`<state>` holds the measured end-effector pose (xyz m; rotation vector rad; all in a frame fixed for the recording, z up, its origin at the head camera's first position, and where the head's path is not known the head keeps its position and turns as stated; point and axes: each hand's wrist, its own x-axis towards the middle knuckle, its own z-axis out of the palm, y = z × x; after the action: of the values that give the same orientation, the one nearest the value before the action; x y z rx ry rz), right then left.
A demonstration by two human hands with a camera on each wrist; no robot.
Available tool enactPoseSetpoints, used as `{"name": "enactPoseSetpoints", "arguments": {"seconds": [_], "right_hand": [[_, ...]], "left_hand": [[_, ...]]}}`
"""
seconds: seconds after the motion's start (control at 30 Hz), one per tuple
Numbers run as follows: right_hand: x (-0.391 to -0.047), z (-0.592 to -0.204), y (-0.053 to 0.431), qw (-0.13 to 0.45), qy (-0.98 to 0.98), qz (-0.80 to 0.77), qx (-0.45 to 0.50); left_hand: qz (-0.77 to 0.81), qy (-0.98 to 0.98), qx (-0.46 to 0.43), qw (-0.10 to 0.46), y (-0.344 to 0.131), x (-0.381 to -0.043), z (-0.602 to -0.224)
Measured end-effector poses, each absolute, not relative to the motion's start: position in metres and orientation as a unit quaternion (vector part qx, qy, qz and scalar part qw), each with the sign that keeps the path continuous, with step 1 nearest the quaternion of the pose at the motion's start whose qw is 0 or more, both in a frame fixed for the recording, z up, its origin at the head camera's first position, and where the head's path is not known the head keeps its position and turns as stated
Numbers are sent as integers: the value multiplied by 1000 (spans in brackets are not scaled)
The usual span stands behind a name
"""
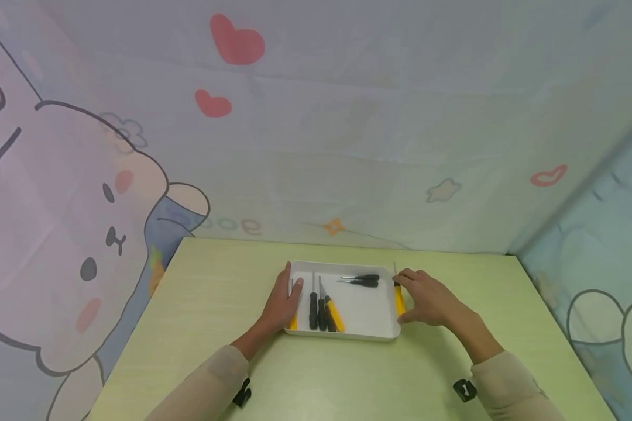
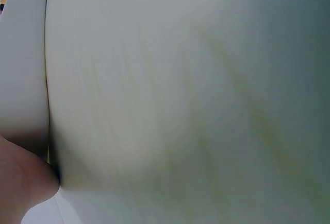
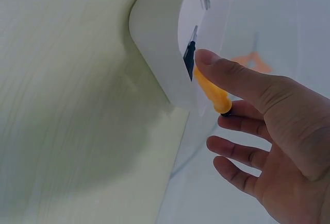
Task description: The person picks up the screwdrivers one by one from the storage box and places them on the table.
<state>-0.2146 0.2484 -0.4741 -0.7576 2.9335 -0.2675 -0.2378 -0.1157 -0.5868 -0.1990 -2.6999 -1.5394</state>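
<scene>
A white tray [image 1: 368,318] lies on the table, and my left hand [image 1: 283,301] grips its left side with the thumb over the rim. At the tray's right edge, my right hand [image 1: 426,298] pinches a yellow-handled screwdriver [image 3: 214,91] between thumb and index finger, its shaft pointing away from me in the head view. Inside the tray, several black-handled screwdrivers [image 1: 313,311] lie side by side with a yellow-handled one [image 1: 335,314] slanting against them. Two small black screwdrivers [image 1: 367,280] lie crosswise at the back right. Another yellow handle [image 1: 293,321] shows partly beneath my left thumb.
The pale green table [image 1: 232,286] extends around the tray. A printed cloth [image 1: 321,146] with hearts and a cartoon animal hangs behind it, and another stretch of cloth [image 1: 600,280] stands along the right side. Dark straps [image 1: 464,390] show at both wrists.
</scene>
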Motion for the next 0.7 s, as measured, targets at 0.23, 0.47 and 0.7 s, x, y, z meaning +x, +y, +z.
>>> {"name": "enactPoseSetpoints", "arguments": {"seconds": [0.23,0.47,0.7], "right_hand": [[-218,-481,254,48,964,-86,-247],[-219,-485,258,51,964,-88,-247],[-219,-485,258,61,965,-89,-241]], "left_hand": [[-494,-867,-63,14,-116,-237,-586],[-491,-869,-62,15,-115,-236,-585],[-493,-867,-63,20,-115,-236,-585]]}}
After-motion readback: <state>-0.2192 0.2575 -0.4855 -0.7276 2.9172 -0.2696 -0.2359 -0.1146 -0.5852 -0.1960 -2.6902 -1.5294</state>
